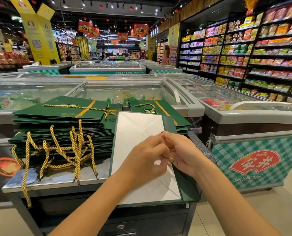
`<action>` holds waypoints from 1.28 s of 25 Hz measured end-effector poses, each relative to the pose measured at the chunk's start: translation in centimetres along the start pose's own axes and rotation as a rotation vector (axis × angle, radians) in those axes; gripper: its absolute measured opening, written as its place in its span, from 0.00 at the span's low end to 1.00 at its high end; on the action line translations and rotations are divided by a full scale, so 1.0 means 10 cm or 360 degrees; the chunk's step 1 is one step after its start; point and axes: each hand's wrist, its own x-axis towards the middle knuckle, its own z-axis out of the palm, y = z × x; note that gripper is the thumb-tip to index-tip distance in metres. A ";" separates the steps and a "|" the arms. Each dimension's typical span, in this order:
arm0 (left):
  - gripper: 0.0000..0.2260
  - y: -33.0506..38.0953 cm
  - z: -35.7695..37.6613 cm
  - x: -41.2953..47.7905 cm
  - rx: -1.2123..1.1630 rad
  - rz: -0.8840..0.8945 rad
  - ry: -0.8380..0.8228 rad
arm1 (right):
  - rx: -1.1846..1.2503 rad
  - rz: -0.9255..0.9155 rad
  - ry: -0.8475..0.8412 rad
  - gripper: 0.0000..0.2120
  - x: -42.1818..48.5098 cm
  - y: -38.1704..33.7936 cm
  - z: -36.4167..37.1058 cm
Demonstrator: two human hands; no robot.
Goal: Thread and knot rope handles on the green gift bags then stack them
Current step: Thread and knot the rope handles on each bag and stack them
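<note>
A counter (56, 179) stood before the person. On it at ten o'clock sat a stack of bags (63, 113), their handles (60, 150) trailing over the counter's near edge. At twelve o'clock one bag (135, 126) lay flat, reaching the near edge. Above it the left hand (147, 159) and right hand (181, 150) met, a cord (171, 159) pinched between them. Behind that bag, at one o'clock, lay another pile (160, 108). Freezers (124, 92) stood behind the counter, and shelves (261, 57) rose at two o'clock.

Glass-topped chest freezers (124, 92) stand behind the metal counter (60, 181), with stocked shelves (244, 57) at right.
</note>
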 end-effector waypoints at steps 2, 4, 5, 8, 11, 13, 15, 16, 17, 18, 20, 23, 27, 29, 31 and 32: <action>0.06 -0.03 -0.05 0.01 -0.0061 -0.0297 0.0181 | 0.0032 -0.0023 -0.0025 0.17 -0.03 -0.02 -0.02; 0.09 -0.07 -0.08 0.00 -0.0058 -0.0552 0.0278 | -0.0058 -0.0061 -0.0093 0.17 -0.05 -0.02 -0.03; 0.10 -0.08 -0.07 -0.01 -0.0087 -0.0626 0.0304 | -0.0147 -0.0101 -0.0149 0.17 -0.08 -0.01 -0.02; 0.09 -0.09 -0.07 -0.03 -0.0259 -0.0713 0.0376 | -0.0374 -0.0199 -0.0259 0.15 -0.17 -0.02 0.01; 0.07 -0.11 -0.07 -0.03 -0.0289 -0.0746 0.0374 | -0.0624 -0.0252 -0.0094 0.13 -0.22 -0.06 0.00; 0.07 -0.12 -0.05 -0.03 -0.0268 -0.0786 0.0351 | -0.0938 -0.0450 0.0192 0.14 -0.17 -0.03 -0.06; 0.07 -0.11 -0.03 -0.04 -0.0220 -0.0795 0.0317 | -0.1225 -0.0714 0.0292 0.12 -0.12 0.03 -0.11; 0.07 -0.10 -0.02 -0.05 -0.0198 -0.0792 0.0296 | -0.1252 -0.0808 0.0231 0.09 -0.10 0.08 -0.14; 0.06 -0.10 -0.02 -0.05 -0.0182 -0.0785 0.0279 | -0.1208 -0.0869 0.0171 0.07 -0.09 0.11 -0.16; 0.06 -0.09 -0.02 -0.06 -0.0170 -0.0776 0.0268 | -0.1143 -0.0896 0.0161 0.05 -0.08 0.14 -0.18; 0.05 -0.07 -0.03 -0.05 -0.0133 -0.0742 0.0227 | -0.1048 -0.0858 0.0181 0.03 -0.05 0.17 -0.21; 0.04 -0.06 -0.02 -0.03 -0.0030 -0.0678 0.0109 | -0.1067 -0.0759 0.0090 0.04 -0.01 0.20 -0.23; 0.04 -0.10 0.00 -0.06 -0.0113 -0.0718 0.0186 | -0.1145 -0.0739 0.0070 0.06 0.01 0.20 -0.27; 0.04 -0.11 0.01 -0.07 -0.0144 -0.0728 0.0176 | -0.1126 -0.0753 0.0085 0.05 0.01 0.20 -0.27; 0.04 -0.10 0.01 -0.07 -0.0119 -0.0717 0.0141 | -0.1126 -0.0791 0.0106 0.04 0.00 0.20 -0.27; 0.04 -0.10 0.01 -0.07 -0.0102 -0.0711 0.0130 | -0.1151 -0.0805 0.0118 0.03 0.00 0.20 -0.26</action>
